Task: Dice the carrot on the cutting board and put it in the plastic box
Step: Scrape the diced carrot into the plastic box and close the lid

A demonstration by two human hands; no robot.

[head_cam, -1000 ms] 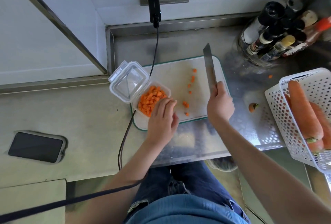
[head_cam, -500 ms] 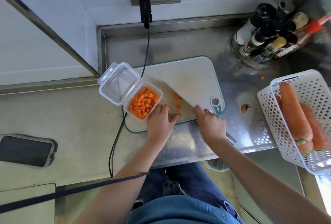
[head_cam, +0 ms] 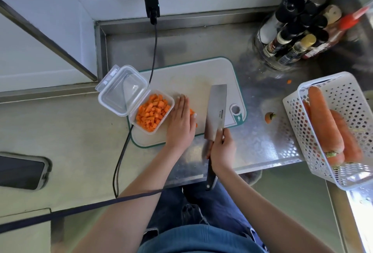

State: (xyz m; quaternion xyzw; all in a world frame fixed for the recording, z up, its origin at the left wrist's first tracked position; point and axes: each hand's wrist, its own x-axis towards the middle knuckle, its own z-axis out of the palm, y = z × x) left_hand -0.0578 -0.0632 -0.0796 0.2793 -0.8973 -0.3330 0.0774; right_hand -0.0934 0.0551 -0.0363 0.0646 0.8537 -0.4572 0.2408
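A: How does the carrot look?

B: Diced into small orange cubes. Most fill the plastic box (head_cam: 153,112), which sits on the left end of the cutting board (head_cam: 201,83) with its clear hinged lid (head_cam: 123,90) thrown open to the left. A few loose dice (head_cam: 192,112) lie on the board, just right of the box.

A: And the hands?

B: The left hand (head_cam: 180,123) lies flat on the board beside the box, fingers straight and together, covering most of those loose dice. The right hand (head_cam: 221,147) has its fingers curled round the handle of a cleaver (head_cam: 216,111), whose broad blade lies over the board to the right of the left hand.

A: What is hard to make out?

B: How many dice sit under the left palm; only two or three peek out at its right edge. The printing on the blade is too small to read. A phone (head_cam: 22,172) is cut off at the left edge.

A: Counts?

B: One box, one board, one cleaver. A white perforated basket (head_cam: 355,95) on the right holds whole carrots (head_cam: 323,119); I make out at least two, perhaps three. One carrot stub (head_cam: 269,117) lies on the steel counter (head_cam: 260,141) between board and basket, and one stray orange bit (head_cam: 289,81) lies farther back. A cluster of bottles (head_cam: 298,30) stands at the back right, too crowded to count.
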